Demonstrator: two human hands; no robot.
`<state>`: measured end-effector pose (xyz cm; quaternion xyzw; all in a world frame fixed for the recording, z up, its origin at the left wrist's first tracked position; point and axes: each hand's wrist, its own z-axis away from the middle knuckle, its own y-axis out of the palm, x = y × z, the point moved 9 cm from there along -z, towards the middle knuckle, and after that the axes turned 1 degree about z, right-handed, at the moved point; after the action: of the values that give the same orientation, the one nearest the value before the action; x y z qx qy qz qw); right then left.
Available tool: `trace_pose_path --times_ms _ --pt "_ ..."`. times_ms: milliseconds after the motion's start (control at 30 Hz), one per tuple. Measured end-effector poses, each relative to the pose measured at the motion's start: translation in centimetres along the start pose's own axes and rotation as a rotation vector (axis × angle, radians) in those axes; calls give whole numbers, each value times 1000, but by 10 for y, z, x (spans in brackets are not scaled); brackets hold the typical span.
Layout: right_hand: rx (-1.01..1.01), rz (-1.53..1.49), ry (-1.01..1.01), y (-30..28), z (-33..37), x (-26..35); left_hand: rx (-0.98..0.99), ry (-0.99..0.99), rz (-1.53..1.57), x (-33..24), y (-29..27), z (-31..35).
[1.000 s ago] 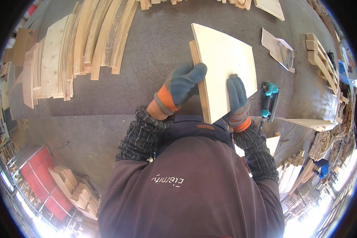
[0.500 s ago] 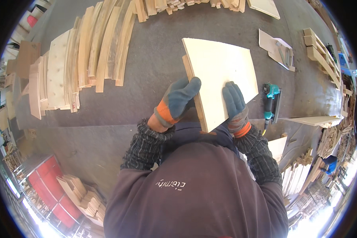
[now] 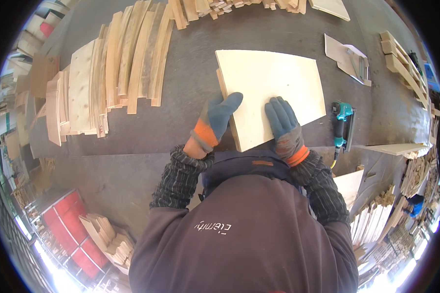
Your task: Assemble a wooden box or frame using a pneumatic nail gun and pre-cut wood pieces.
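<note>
A pale wooden panel point(image 3: 274, 90) is held over the work table point(image 3: 190, 83), slightly tilted, with a wooden strip point(image 3: 220, 83) showing under its left edge. My left hand point(image 3: 214, 119), in a blue-grey and orange work glove, is closed round that left edge, thumb on the top face. At the near edge my right hand point(image 3: 284, 124), gloved alike, grips the panel with its fingers laid over the top face; its thumb is hidden. A teal nail gun point(image 3: 341, 124) with a yellow hose fitting lies on the table to the right of the panel.
Long wooden boards point(image 3: 127, 58) lie side by side at the left. Short wood pieces point(image 3: 225, 6) are piled along the far side. Thin sheet pieces with metal tools point(image 3: 349, 58) and a wooden frame point(image 3: 401, 63) lie at the right. A red panelled crate point(image 3: 73, 229) stands at lower left.
The panel has turned flatter, with more of its top face showing, and its near corner has moved left and away from me. Both hands keep their hold on it.
</note>
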<state>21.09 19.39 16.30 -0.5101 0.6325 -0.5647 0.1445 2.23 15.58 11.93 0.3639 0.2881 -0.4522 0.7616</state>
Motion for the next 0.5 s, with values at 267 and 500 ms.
trace_pose_path --times_ms 267,500 --pt "-223 -97 596 -46 132 -178 -42 25 60 1 -14 -14" --pt "427 671 1127 17 375 -396 -21 40 54 -3 -10 -28"
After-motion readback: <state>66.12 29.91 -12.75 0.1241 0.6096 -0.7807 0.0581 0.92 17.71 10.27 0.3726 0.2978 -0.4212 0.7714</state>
